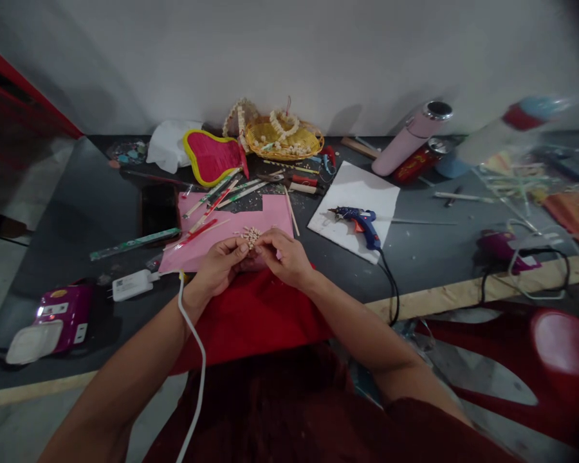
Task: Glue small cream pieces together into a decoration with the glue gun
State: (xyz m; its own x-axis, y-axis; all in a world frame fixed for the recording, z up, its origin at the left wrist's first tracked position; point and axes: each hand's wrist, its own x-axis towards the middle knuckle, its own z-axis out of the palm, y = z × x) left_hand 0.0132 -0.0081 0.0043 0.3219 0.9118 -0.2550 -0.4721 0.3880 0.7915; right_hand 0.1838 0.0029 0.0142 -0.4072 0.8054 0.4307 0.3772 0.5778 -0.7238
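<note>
A small cluster of short pale wooden pieces (251, 236) sits between my hands, over pink paper (277, 215). My left hand (224, 263) pinches the cluster from the left, thumb on its near side. From the right, my right hand (284, 257) touches it with closed fingertips; whether a separate piece is between them is too small to tell. Wrapped sticks in green (135, 244) and red (197, 233) lie to the left. Beyond my hands are loose bare sticks (292, 211) and pliers (275, 180). Red cloth (265, 315) hangs below my hands.
A blue glue gun (359, 222) lies on a white board (345, 193) at right. Behind stand a yellow basket (284, 149), a pink flask (410, 138) and a red can (419, 161). At left are a phone (159, 212), a white charger (134, 285) and a purple power strip (67, 318).
</note>
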